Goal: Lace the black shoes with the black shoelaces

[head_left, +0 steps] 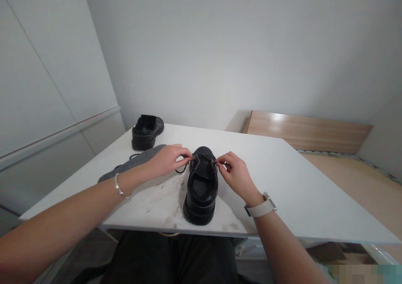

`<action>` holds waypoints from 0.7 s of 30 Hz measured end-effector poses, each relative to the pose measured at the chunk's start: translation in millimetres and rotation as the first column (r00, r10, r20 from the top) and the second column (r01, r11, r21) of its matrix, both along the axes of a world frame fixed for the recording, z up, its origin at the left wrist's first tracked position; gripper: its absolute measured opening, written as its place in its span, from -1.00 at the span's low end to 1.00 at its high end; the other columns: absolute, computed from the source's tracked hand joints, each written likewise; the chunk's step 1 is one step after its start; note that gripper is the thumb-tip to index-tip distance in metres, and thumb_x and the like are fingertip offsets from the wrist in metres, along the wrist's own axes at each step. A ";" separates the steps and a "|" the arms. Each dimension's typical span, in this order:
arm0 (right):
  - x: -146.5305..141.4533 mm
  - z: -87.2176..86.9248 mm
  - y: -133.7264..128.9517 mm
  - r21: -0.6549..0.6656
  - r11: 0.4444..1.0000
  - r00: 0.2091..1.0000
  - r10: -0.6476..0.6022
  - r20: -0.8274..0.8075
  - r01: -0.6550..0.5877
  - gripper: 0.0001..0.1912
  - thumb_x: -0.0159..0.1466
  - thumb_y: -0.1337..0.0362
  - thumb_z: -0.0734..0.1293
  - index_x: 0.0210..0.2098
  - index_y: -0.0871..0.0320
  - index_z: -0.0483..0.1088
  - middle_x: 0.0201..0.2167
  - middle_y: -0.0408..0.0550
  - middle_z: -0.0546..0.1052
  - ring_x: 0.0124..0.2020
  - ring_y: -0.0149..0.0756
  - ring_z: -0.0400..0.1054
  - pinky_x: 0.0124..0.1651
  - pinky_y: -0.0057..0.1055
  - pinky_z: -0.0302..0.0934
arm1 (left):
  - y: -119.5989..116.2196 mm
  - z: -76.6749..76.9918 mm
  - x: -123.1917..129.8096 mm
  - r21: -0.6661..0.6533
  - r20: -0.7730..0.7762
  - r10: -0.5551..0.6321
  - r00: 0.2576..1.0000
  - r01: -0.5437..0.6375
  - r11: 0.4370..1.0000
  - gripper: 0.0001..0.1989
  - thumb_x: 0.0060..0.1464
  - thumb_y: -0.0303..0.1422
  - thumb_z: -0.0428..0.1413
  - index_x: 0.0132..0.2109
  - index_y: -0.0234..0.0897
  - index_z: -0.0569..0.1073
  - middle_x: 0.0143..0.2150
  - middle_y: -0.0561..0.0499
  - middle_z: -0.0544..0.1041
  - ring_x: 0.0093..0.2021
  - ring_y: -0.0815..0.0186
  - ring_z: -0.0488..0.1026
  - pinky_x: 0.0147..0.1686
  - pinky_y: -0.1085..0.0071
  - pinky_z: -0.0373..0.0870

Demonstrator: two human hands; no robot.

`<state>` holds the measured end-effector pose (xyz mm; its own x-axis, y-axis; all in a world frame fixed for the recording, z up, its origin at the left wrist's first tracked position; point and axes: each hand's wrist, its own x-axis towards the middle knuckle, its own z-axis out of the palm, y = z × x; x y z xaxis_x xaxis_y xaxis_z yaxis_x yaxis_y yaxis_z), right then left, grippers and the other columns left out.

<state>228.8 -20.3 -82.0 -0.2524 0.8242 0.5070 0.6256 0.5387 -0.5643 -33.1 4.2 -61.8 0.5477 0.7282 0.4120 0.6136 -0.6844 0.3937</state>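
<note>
Pale wall (201,58) beyond both hands, running out of frame at top; white table (270,183) under both hands, its legs mostly out of sight; dark-clothed lap (169,259) below the hands, upper part hidden by the near table edge, lower part cut off; wood-grain board (307,129) far off past the right hand, its lower left part blocked by the table; grey flat item (132,162) just behind the left forearm, partly covered by it, so its full outline and kind cannot be told; second black shoe (146,133) beyond the left hand, heel nearer, finer detail lost in the dark; black shoe (201,192) on the table between the two hands, upright, heel toward the person, toe pointing away; glossy round the padded collar, mouth open upward, tongue lying between the two lacing flaps; dirt smudges (171,217) on the tabletop, mostly nearer than the left hand; left hand (174,160) nearly closed, thumb and forefinger pinching the black lace (180,172) at the shoe's left flap; right hand (235,173) likewise, fingers curled, fingertips pinching lace at the right flap; strapped watch (262,208) on the right wrist; thin bracelet (118,185) on the left.
</note>
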 end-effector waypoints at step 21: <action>-9.9 -4.6 -7.2 0.134 0.985 0.987 -0.121 0.111 0.106 -0.79 0.33 0.45 0.29 -0.24 0.19 0.59 -0.29 0.00 0.49 -0.26 -0.27 0.38 -0.15 -0.35 0.27 | 6.9 -15.9 4.3 0.321 -0.059 0.027 0.998 -0.006 0.947 -0.89 0.23 -0.42 0.17 -0.21 -0.28 0.62 -0.26 -0.08 0.54 -0.16 0.19 0.34 -0.14 0.28 0.28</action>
